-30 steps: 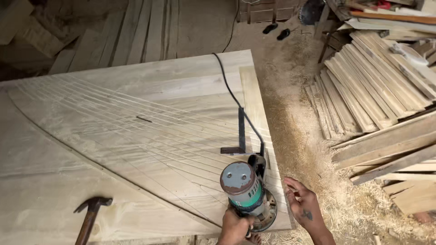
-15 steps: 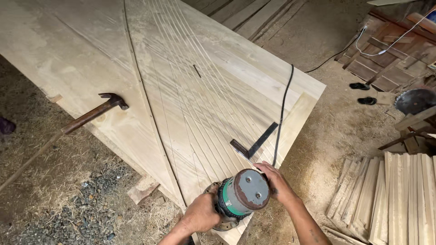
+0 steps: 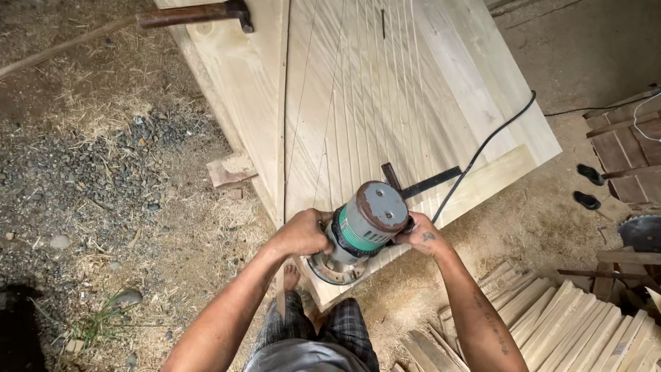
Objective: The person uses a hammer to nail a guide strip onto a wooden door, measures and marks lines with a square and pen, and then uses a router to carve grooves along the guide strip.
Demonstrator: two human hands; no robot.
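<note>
Several grooves already fan toward 12 o'clock across the panel [image 3: 358,103]; left hand [image 3: 300,234] and right hand [image 3: 420,235] both clamped around the router [image 3: 361,227] at the near corner, more passes probably left.

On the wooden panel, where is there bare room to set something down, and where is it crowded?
Bare room: the wide strip of panel right of the grooves, above the cord, and the plain strip between the hammer and the long groove. Crowded: the near corner, where the left hand and right hand grip the router, with the square just behind it.
</note>
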